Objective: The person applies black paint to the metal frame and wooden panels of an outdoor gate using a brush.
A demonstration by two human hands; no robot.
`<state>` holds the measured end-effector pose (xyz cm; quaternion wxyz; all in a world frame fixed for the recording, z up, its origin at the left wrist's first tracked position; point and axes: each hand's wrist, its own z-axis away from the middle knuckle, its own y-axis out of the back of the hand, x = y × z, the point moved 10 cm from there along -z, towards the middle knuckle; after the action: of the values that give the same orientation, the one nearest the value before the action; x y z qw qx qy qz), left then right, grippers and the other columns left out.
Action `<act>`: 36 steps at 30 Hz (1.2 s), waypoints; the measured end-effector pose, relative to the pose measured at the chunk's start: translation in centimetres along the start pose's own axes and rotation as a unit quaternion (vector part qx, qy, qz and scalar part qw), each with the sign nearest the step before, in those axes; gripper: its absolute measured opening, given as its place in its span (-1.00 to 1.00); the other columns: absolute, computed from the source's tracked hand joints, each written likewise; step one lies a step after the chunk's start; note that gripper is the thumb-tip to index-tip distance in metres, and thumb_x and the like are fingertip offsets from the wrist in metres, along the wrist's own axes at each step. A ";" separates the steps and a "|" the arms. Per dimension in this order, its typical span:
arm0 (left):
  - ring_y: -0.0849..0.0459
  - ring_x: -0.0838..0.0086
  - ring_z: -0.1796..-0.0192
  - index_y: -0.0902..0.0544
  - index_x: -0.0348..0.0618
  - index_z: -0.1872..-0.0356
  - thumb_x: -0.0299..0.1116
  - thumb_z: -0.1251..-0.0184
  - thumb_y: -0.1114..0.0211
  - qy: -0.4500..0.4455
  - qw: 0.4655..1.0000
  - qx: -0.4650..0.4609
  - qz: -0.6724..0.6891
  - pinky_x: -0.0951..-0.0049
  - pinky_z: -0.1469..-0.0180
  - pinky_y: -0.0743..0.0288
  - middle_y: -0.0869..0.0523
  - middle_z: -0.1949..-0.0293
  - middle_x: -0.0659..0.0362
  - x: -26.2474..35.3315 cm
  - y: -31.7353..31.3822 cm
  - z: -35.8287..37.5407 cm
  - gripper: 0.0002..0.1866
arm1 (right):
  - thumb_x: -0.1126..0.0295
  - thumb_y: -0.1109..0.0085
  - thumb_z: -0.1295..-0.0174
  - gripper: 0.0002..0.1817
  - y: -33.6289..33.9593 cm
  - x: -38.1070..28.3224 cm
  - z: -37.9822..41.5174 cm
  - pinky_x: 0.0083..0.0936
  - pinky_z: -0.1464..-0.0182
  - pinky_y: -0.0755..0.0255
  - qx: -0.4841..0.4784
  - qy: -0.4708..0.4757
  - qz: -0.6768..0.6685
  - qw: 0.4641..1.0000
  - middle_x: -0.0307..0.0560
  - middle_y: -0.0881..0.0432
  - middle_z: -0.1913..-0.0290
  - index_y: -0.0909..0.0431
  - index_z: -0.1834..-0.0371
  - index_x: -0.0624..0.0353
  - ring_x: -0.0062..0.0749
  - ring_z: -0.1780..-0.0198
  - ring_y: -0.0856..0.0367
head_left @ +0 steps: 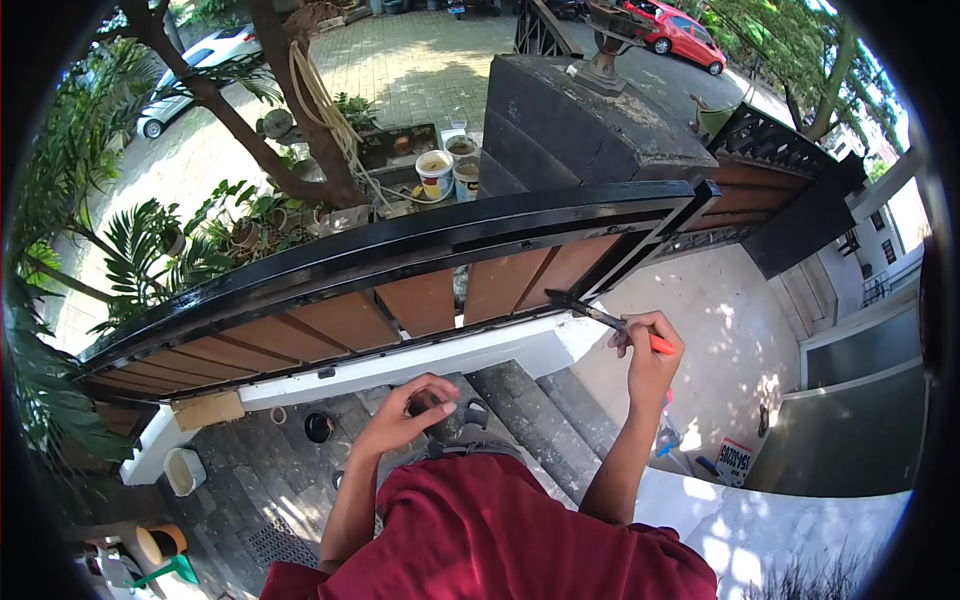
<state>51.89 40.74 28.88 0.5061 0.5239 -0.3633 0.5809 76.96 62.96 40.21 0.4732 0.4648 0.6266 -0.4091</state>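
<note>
A paintbrush [602, 314] with an orange handle end is gripped in my right hand [652, 352]. Its dark bristles meet the brown panel [568, 270] near the right end of the black-framed gate [400, 245]. My left hand [405, 415] hovers over the steps, fingers loosely curled and apart from the thumb, with dark smears on them. Nothing shows in its grasp. The gate's black top rail looks glossy, and gaps separate several of its brown panels.
A dark stone pillar [560, 120] rises beyond the gate, beside paint buckets [434, 180]. Grey steps [545, 420] lie below me. A black pot [319, 428] and a white tub [184, 472] stand on the paving at left. Tree trunks and plants crowd the far left.
</note>
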 end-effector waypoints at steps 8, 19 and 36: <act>-0.56 0.02 -0.12 -0.57 -0.49 -0.11 0.21 -0.13 -0.36 -0.388 0.776 -0.406 0.286 0.18 -0.14 -0.38 -0.58 -0.10 -0.25 23.9 -10.2 2.9 -0.16 | 0.39 -0.25 -0.18 -0.79 9.0 11.3 5.4 -0.27 0.29 -0.52 0.003 -0.132 0.457 0.879 0.15 -0.71 0.47 -0.62 0.12 0.18 -0.05 0.42 -0.72; -0.56 -0.04 0.04 -0.59 -0.49 -0.09 0.56 -0.14 -0.01 -0.362 0.674 -0.431 0.478 0.11 0.06 -0.48 -0.53 -0.07 -0.41 27.7 -21.0 2.1 0.07 | 0.36 -0.28 -0.17 -0.74 15.3 17.9 12.2 -0.23 0.20 -0.55 0.067 -0.239 0.396 0.884 0.21 -0.69 0.44 -0.62 0.11 0.23 0.05 0.34 -0.72; -0.55 0.14 0.13 -0.54 -0.19 0.04 0.32 -0.23 -0.19 -0.174 0.852 -0.267 0.415 0.14 -0.01 -0.37 -0.60 0.18 -0.10 11.0 -4.2 -1.6 -0.32 | 0.30 -0.24 -0.16 -0.73 -0.6 18.6 5.2 -0.12 0.08 -0.54 -0.172 -0.134 0.374 0.901 0.22 -0.69 0.29 -0.62 0.15 0.24 0.12 0.21 -0.70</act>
<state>56.27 45.51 38.82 0.2666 0.2613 -0.7703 0.5170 75.29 61.53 21.00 0.7436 0.5172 0.3977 -0.1459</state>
